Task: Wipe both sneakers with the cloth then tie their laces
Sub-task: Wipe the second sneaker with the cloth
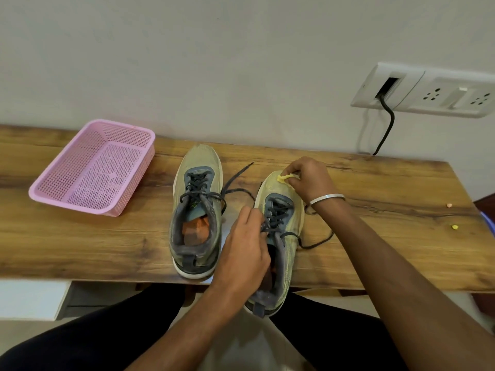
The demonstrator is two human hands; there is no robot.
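On the wooden table (pixel 107 242) both sneakers point toward the wall, and I judge the work is in the wiping stage. The left sneaker (pixel 197 210) stands alone with its laces (pixel 235 180) loose, so tying is not done. The right sneaker (pixel 281 231) hangs partly over the table edge; the left hand (pixel 245 250) grips it at the collar, covering the opening. The right hand (pixel 308 179) pinches the small yellow cloth (pixel 284 178) against the toe. Whether either shoe is already clean, I cannot tell.

Setting: appeared domestic, a home room.
Evidence: wood-grain worktop (pixel 80 236) stood against a plain painted wall (pixel 214 62); wall socket panel (pixel 428 89); pink plastic basket (pixel 93 167).
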